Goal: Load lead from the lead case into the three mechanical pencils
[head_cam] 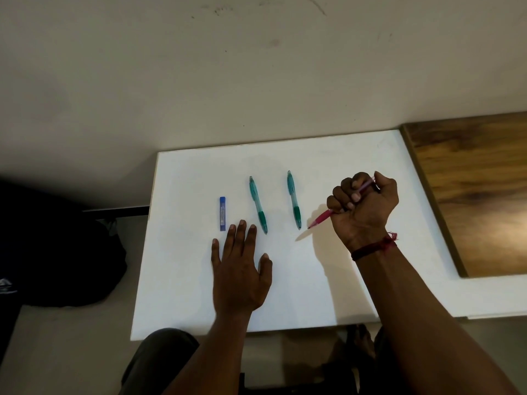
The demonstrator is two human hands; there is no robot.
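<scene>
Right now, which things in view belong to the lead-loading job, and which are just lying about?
Job: blue lead case; left green mechanical pencil; right green mechanical pencil; pink mechanical pencil, gripped in the right hand; left hand, flat on the white table.
Lying about: dark bag on the floor; wooden board; red wrist thread.
</scene>
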